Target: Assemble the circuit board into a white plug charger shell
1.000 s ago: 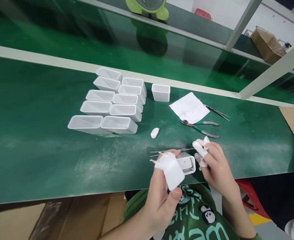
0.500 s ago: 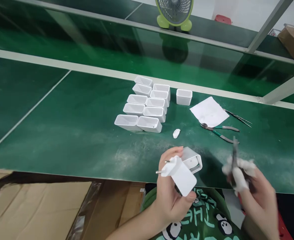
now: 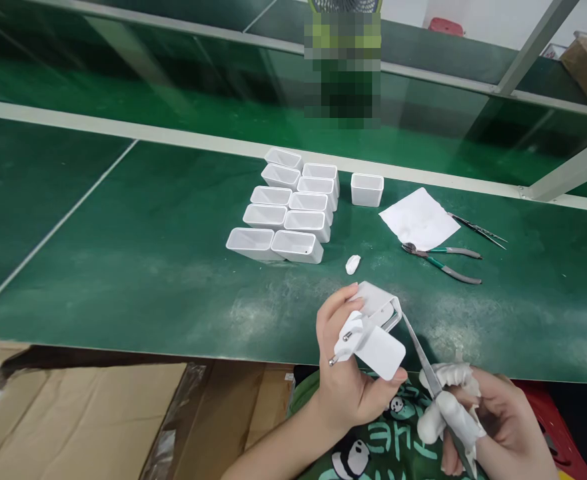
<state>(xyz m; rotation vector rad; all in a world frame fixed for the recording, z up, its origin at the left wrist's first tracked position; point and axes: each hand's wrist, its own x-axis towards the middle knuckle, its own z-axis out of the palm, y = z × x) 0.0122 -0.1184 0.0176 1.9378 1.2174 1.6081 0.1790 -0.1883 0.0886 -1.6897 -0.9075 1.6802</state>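
head view, looking down (close) over bench (image 3: 123, 267)

A deep green counter (image 3: 123, 253) carries white plastic shells (image 3: 288, 213), a white paper sheet (image 3: 418, 218) and pliers (image 3: 443, 259) with green-and-grey handles. A white plug adapter (image 3: 373, 343) and white housing (image 3: 378, 303) sit in the left hand (image 3: 346, 373). The right hand (image 3: 493, 427) has white-wrapped fingertips (image 3: 443, 413) around silver tweezers (image 3: 423, 357). The shirt (image 3: 398, 447) is green with black-and-white panda prints.

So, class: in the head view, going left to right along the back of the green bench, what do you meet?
White housings → lone housing → paper → tweezers
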